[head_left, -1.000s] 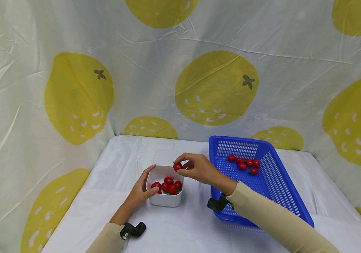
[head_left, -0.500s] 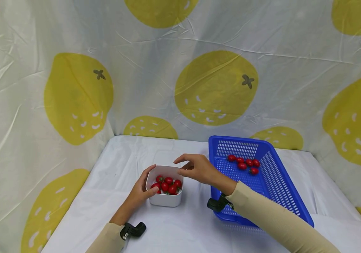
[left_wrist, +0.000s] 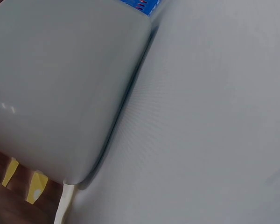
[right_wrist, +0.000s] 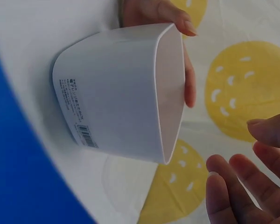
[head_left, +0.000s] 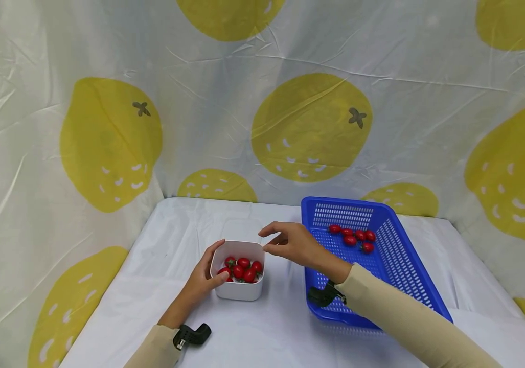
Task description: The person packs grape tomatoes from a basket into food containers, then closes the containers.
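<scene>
My left hand (head_left: 207,276) grips a small white square container (head_left: 239,291) at its left side, with the thumb over the near rim. Several cherry tomatoes (head_left: 238,271) lie inside it. In the left wrist view the container's wall (left_wrist: 60,84) fills the upper left, above part of the hand's fingers (left_wrist: 18,196). My right hand (head_left: 295,244) hovers just beyond the container's right rim, fingers and thumb apart and holding nothing. A printed label (right_wrist: 77,112) shows on the container's outer wall in the right wrist view, where the right hand's fingers (right_wrist: 256,182) are loosely bent.
A blue perforated basket (head_left: 420,266) stands on the right, partly beneath the right forearm. Several more cherry tomatoes (head_left: 350,235) lie towards its far end. White cloth (head_left: 280,327) covers the table, and a lemon-print curtain (head_left: 216,117) hangs behind and at the sides.
The right hand has let go of a cherry tomato, which dropped into the white container. It has since drawn slightly right. The left hand keeps its hold on the container.
</scene>
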Demonstrator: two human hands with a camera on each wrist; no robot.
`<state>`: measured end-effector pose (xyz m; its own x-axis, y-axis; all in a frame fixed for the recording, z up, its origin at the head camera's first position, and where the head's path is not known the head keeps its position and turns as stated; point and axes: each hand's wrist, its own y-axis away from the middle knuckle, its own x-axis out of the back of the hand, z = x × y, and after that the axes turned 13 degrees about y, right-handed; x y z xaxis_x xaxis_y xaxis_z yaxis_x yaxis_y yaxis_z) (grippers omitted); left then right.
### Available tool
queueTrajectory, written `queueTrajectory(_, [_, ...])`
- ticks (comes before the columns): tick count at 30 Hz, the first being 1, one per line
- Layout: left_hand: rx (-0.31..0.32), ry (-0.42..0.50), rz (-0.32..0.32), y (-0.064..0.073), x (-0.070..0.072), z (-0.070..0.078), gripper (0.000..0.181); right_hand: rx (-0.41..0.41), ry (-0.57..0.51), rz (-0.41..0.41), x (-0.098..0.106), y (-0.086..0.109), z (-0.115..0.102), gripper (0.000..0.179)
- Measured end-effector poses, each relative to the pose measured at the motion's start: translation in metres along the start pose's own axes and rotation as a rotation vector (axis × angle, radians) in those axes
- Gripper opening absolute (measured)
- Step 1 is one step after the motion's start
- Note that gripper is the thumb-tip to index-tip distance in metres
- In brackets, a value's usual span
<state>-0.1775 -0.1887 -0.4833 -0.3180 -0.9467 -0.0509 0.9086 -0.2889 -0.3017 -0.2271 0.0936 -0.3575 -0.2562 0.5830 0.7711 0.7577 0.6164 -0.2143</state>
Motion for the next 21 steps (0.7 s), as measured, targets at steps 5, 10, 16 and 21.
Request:
queueTrajectory(5, [0.000,0.009,-0.001,0.000,0.000,0.000,0.076,0.004,0.007,0.027,0.007,0.006,0.008,0.024])
queueTrajectory(10, [0.003,0.023,0.003,0.000,0.000,0.000,0.075,-0.006,0.023,0.042,0.013,0.009,0.015,0.025])
queueTrajectory(16, [-0.010,0.037,-0.007,0.000,0.000,0.000,0.075,-0.033,0.038,0.055,0.019,0.014,0.024,0.025])
queueTrajectory(21, [-0.012,0.038,-0.010,-0.001,0.000,0.000,0.074,-0.080,0.061,0.068,0.024,0.017,0.031,0.025])
